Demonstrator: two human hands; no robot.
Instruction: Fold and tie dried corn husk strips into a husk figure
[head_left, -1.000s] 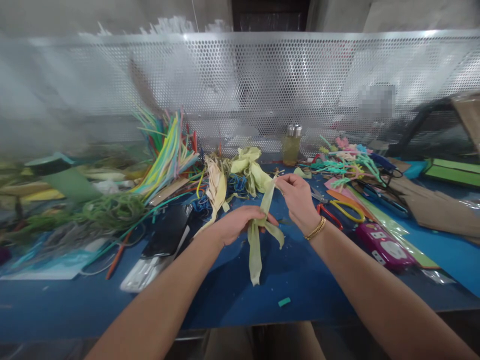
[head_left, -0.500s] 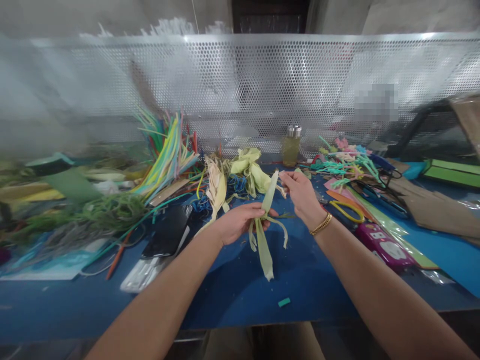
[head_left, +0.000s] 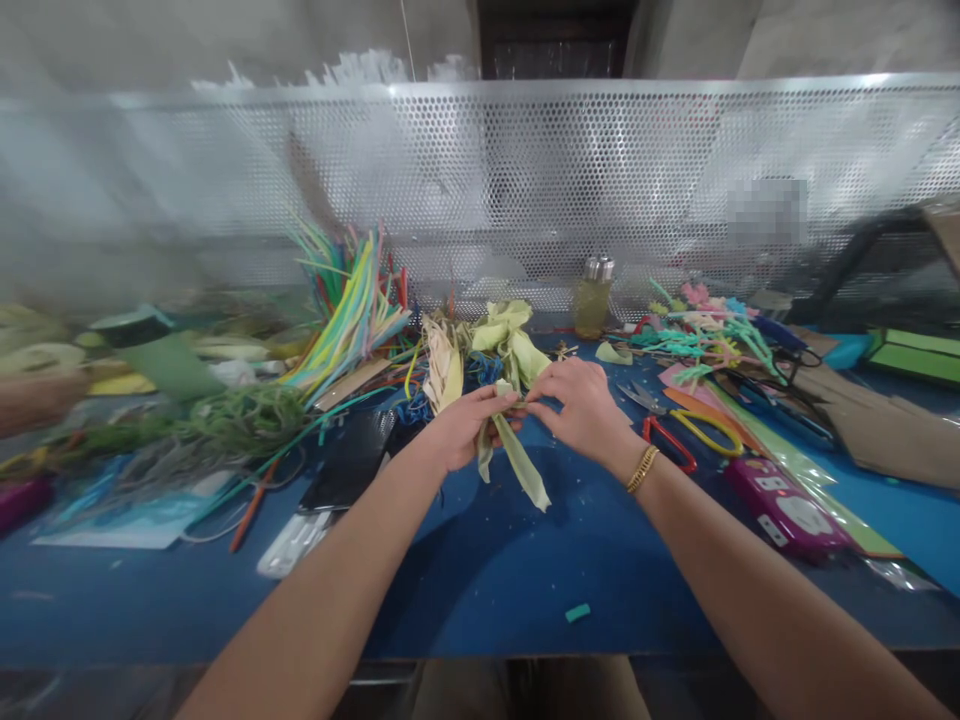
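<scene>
My left hand [head_left: 476, 425] is closed around a bundle of pale green corn husk [head_left: 525, 472] above the blue table. Long husk strips hang down from under its fingers. My right hand [head_left: 579, 408], with a gold bracelet [head_left: 643, 468] at the wrist, meets the left one and pinches the husk at its right side. The fingertips partly cover what they grip. Just behind the hands lie more green corn husks [head_left: 510, 335] and a dried, pinkish-tan husk [head_left: 441, 365]. Scissors with yellow and red handles [head_left: 709, 432] lie right of my right hand.
A black phone [head_left: 349, 462] lies left of my forearm. Colourful pipe cleaners [head_left: 349, 315] stand behind it. A glass bottle [head_left: 594, 298] is by the perforated metal screen [head_left: 540, 160]. A purple device [head_left: 784, 505] sits right. A blurred brownish shape, possibly another person's hand, is at the left edge.
My right hand has come down and left from the upright husk tip to the bundle in my left hand. The upright husk piece is now folded down or covered. The view has shifted slightly.
</scene>
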